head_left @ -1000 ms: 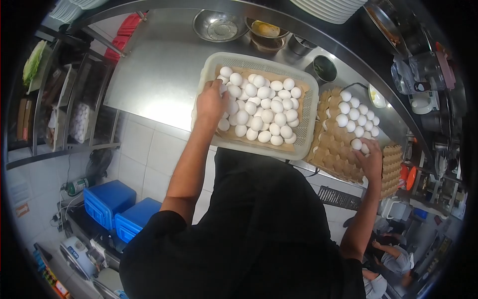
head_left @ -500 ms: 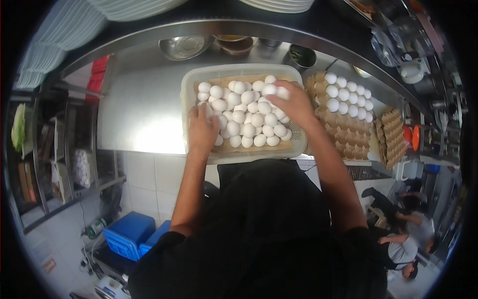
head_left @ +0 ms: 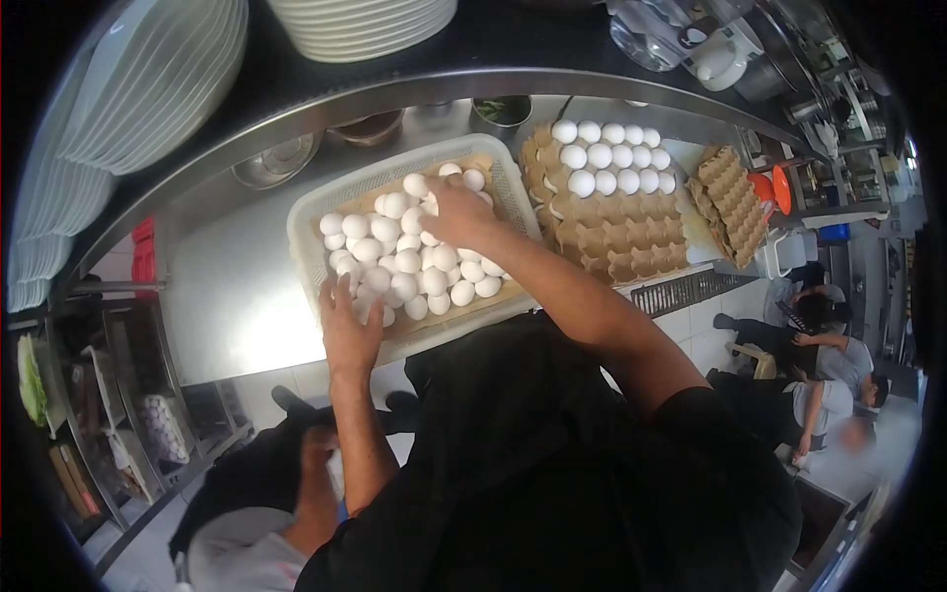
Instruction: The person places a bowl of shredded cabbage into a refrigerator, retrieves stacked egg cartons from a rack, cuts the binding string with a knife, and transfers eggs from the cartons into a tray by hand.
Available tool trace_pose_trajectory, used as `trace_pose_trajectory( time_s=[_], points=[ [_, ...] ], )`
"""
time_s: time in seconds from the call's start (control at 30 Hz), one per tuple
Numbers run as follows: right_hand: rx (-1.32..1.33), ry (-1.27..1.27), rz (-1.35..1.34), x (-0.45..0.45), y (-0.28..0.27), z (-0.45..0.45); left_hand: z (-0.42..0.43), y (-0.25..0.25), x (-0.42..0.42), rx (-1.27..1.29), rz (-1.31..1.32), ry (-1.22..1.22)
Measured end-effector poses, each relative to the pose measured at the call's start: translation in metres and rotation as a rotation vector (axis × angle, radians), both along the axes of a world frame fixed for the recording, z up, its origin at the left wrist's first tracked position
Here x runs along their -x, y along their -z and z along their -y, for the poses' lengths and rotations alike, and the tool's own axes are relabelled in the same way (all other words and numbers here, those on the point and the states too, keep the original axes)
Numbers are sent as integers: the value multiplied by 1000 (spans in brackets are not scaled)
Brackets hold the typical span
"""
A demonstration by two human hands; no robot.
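Observation:
Many white eggs (head_left: 406, 260) lie on brown paper in a pale plastic basket (head_left: 308, 212) on the metal counter. My left hand (head_left: 350, 326) rests at the basket's near left side, its fingers spread and touching eggs. Over the far right part of the pile, my right hand (head_left: 459, 212) has its fingers curved round an egg (head_left: 431, 203); the palm side is hidden. To the right, brown egg trays (head_left: 621, 237) hold three rows of white eggs (head_left: 599, 155) at the far end, with bare cups at the near end.
More egg trays (head_left: 728, 202) lean at the right. Metal bowls (head_left: 279, 161) sit behind the basket, under a shelf with stacked plates (head_left: 360, 25). A person in a grey shirt (head_left: 247, 551) is close at my lower left. Other people (head_left: 824, 395) are at the right.
My view has turned, so basket and trays appear further left and tilted. My right hand has moved left over the eggs. A person has come into view at lower left.

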State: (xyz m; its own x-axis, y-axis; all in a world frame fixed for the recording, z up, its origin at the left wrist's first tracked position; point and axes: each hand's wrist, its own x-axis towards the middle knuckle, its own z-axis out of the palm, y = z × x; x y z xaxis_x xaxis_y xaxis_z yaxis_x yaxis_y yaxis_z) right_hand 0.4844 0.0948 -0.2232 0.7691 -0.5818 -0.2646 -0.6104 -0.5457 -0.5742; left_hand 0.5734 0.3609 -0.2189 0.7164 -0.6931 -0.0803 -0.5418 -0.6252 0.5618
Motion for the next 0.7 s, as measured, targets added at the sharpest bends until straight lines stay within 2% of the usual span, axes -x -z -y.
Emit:
trace_pose_trajectory(
  time_s=[0.13,0.23,0.27,0.3,0.33,0.43,0.53,0.63,0.7],
  points=[
    [43,-65,168,37,-34,3,22,-22,4,125,165,30],
    [-31,-46,440,92,-85,31,62,-45,21,251,79,78],
    [89,-8,492,115,-95,44,78,-54,31,280,59,102],
    [-42,127,415,136,-117,59,95,-66,45,289,32,110],
    [201,138,509,164,-106,83,110,-67,56,334,73,176],
    [558,293,211,251,-107,144,165,-97,102,426,-15,339],
    [498,238,-94,308,-96,181,220,-96,142,403,-10,476],
    [547,136,114,330,-71,192,263,-80,167,259,65,544],
    [560,85,84,335,-65,203,284,-70,179,154,190,557]
  ],
)
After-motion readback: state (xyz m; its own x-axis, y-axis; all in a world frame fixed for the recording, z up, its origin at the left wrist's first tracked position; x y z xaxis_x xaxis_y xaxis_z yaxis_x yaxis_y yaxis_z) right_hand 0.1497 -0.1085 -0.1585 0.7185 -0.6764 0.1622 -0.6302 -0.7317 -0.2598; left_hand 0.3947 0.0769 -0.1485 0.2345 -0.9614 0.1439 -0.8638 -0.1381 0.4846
